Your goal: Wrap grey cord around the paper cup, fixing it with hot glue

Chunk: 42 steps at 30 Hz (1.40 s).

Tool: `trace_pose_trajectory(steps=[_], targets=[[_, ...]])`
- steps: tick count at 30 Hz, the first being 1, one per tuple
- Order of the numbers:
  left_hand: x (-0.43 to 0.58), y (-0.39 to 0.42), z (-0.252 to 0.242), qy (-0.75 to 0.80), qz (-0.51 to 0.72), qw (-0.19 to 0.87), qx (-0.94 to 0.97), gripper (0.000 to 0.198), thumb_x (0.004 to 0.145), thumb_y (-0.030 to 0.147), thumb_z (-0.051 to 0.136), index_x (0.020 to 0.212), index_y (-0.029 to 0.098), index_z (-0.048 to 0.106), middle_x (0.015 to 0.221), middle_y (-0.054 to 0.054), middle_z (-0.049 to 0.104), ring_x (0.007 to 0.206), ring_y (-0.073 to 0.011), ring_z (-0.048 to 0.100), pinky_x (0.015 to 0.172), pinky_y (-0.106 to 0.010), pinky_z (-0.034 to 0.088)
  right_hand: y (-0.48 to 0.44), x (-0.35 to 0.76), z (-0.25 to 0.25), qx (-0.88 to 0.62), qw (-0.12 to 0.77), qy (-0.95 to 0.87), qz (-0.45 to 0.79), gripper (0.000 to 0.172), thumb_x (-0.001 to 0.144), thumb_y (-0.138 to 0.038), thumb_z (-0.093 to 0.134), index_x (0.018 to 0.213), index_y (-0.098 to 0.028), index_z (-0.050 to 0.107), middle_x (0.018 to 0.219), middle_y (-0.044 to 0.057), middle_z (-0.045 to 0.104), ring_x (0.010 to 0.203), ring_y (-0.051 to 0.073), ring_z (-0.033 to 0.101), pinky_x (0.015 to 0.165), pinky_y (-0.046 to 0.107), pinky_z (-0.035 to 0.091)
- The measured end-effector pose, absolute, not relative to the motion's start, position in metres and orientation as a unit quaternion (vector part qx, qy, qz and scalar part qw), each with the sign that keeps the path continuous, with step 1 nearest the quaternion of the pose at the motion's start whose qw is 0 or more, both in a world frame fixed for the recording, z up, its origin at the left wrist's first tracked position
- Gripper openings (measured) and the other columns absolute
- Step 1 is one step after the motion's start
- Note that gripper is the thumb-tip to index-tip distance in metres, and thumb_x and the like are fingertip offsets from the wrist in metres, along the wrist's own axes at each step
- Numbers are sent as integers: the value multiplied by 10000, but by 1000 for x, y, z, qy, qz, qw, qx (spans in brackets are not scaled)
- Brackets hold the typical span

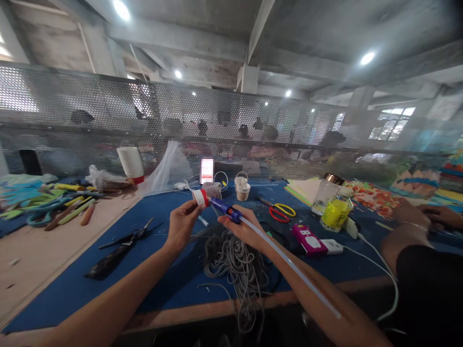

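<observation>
A small white paper cup with a red band (199, 197) is pinched in the fingers of my left hand (182, 222). My right hand (246, 225) grips a blue hot glue gun (227, 209), its nozzle close to the cup's red band; whether they touch I cannot tell. From the back of the gun a long translucent glue stick (289, 262) runs over my right forearm. Below both hands lies a loose heap of grey cord (235, 262), partly hanging over the table edge. Just behind the cup is a bundle of greyish cord (213, 190).
Black scissors (121, 246) lie left, red-and-yellow-handled scissors (282, 211) right. A small handled basket (242, 187) stands behind. Stacked paper cups (130, 164), a magenta box (308, 240), a yellow bottle (335, 213) and a white cable (376, 267) surround the blue mat. Another person's arm (405, 231) rests right.
</observation>
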<state>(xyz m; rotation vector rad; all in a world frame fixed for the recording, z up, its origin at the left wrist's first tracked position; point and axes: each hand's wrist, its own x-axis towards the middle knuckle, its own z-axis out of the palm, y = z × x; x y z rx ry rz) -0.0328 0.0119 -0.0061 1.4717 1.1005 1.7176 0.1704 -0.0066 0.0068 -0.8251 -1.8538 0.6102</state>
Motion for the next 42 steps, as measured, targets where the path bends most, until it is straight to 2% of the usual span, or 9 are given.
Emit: trace_pose_trajectory(steps=[5,13,33,42], targets=[[-33,13,-7,405,656,305,559,324,761,350,710,1000,133,742,947,-75,764,933,-248,660,902,-346,455,-6,171,4,-364,478,-768,221,363,823,-500,620,675,-186,513,624,-39,476,613,108,421,584,222,359],[-33,12,-7,407,648,294,573,349,775,391,696,1024,150,738,968,-78,759,930,-251,658,877,-343,463,-5,171,1,-382,471,-769,203,348,822,-504,620,688,-189,556,631,-28,527,614,117,453,589,224,367],[-33,12,-8,410,647,287,575,362,756,408,712,1006,147,744,968,-78,761,928,-258,661,861,-344,474,-5,171,2,-392,466,-768,198,389,820,-533,615,650,-194,528,594,-40,500,580,111,426,563,223,345],[-32,10,-6,416,643,289,575,317,767,362,706,1002,152,745,990,-68,763,941,-260,662,879,-343,468,-5,171,2,-389,467,-771,190,374,829,-515,613,658,-195,522,605,-36,490,590,115,424,580,230,350]])
